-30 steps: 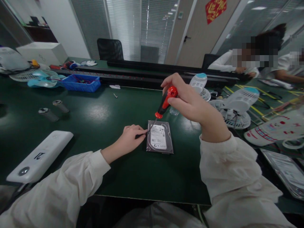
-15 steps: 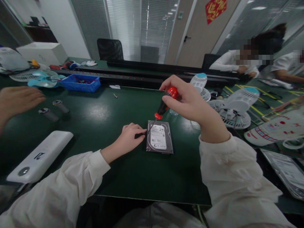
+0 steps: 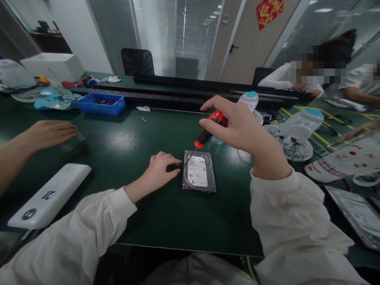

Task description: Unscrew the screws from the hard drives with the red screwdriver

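A hard drive (image 3: 211, 174) with a white label lies flat on the green table in front of me. My right hand (image 3: 234, 122) has a red and black screwdriver (image 3: 204, 136) against its palm, with thumb and forefinger spread loosely about the handle. The screwdriver leans, its tip at the drive's upper left edge. Whether the tip sits in a screw is too small to see. Just left of the drive, my left hand (image 3: 160, 169) holds nothing; its thumb and forefinger are apart, close to the drive's edge.
Another person's hand (image 3: 55, 132) reaches in from the left, partly covering two metal cylinders. Nearby are a white power bank (image 3: 50, 196) and a blue tray (image 3: 102, 105) of small parts. White fans (image 3: 297, 134) and a second drive (image 3: 354, 215) lie right.
The other person's hand has moved right, over the cylinders. My right thumb and forefinger have spread wider around the screwdriver handle. My left hand has shifted slightly left, off the drive's edge.
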The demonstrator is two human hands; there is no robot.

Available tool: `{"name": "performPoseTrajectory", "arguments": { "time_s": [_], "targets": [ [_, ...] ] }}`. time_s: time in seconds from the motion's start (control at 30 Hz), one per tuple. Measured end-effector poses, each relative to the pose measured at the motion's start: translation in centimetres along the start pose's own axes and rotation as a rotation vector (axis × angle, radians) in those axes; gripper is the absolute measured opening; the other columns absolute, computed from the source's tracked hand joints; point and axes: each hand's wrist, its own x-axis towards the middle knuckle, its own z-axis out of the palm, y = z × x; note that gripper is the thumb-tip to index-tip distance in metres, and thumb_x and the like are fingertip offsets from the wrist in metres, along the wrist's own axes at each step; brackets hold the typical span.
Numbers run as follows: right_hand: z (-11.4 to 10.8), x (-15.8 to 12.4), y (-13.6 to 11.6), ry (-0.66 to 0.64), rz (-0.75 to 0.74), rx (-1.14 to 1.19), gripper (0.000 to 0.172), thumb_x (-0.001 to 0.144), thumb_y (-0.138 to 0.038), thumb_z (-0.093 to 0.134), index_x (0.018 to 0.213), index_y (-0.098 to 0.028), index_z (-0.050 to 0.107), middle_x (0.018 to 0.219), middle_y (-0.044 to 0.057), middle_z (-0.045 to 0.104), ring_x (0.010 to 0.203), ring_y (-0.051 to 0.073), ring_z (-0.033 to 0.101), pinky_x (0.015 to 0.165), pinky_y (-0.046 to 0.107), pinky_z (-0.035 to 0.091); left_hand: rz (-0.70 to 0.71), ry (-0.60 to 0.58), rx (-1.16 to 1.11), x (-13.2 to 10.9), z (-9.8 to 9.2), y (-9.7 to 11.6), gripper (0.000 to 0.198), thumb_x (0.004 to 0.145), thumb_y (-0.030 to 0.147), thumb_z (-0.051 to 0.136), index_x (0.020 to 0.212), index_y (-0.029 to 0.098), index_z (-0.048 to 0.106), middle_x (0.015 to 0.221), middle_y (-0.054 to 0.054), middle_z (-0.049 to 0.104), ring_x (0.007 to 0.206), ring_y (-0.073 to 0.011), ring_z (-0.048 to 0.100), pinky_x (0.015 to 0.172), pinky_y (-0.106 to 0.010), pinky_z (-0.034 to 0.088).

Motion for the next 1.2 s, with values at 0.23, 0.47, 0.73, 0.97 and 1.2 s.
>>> {"name": "performPoseTrajectory", "arguments": {
  "time_s": [0.23,0.47,0.73,0.97,1.2],
  "targets": [
    [-0.5,-0.18,0.03,-0.048,-0.027,0.053,0.035,0.094,-0.029,0.05,0.124,-0.018,0.064,0.079,0.001,0.062,0.066,0.016,0.05,0.067,0.033,0.036,0.041,-0.019,-0.009,0.03,0.18,-0.27,0.03,0.095,0.027,0.072,0.124,0.023,0.077,0.12,-0.006,0.077,0.12,-0.0312,0.062,0.106,-0.054,0.042],
    [-0.53,-0.16,-0.11,-0.015,0.082,-0.079,0.041,0.099,-0.05,0.053,0.113,-0.016,0.071,0.073,0.003,0.062,0.065,0.018,0.052,0.068,0.035,0.038,0.071,-0.014,-0.011,0.02,0.42,-0.65,0.028,0.096,0.028,0.071,0.122,0.025,0.078,0.116,-0.005,0.077,0.116,-0.0306,0.063,0.103,-0.053,0.043],
    [-0.22,-0.12,0.09,-0.023,-0.012,0.011,0.032,0.097,-0.041,0.055,0.12,-0.019,0.062,0.082,0.002,0.062,0.068,0.017,0.051,0.07,0.035,0.042,0.073,-0.015,-0.011,0.04,0.46,-0.68,0.028,0.097,0.029,0.07,0.122,0.026,0.078,0.116,-0.006,0.077,0.116,-0.0309,0.062,0.105,-0.055,0.043],
    [0.1,-0.2,-0.3,-0.019,-0.022,0.046,0.031,0.098,-0.034,0.05,0.126,-0.022,0.05,0.1,0.005,0.063,0.079,0.02,0.055,0.075,0.037,0.044,0.084,-0.017,-0.02,0.02,0.54,-0.89,0.029,0.098,0.031,0.067,0.124,0.027,0.078,0.118,-0.006,0.077,0.117,-0.0309,0.062,0.106,-0.056,0.042],
    [-0.14,-0.15,-0.39,0.005,0.012,-0.053,0.031,0.099,-0.051,0.056,0.11,-0.022,0.058,0.073,0.001,0.054,0.067,0.019,0.048,0.069,0.037,0.038,0.076,-0.017,-0.011,-0.01,0.45,-0.69,0.028,0.098,0.03,0.067,0.124,0.028,0.078,0.116,-0.006,0.077,0.117,-0.0311,0.062,0.105,-0.055,0.042]
  ]
}}
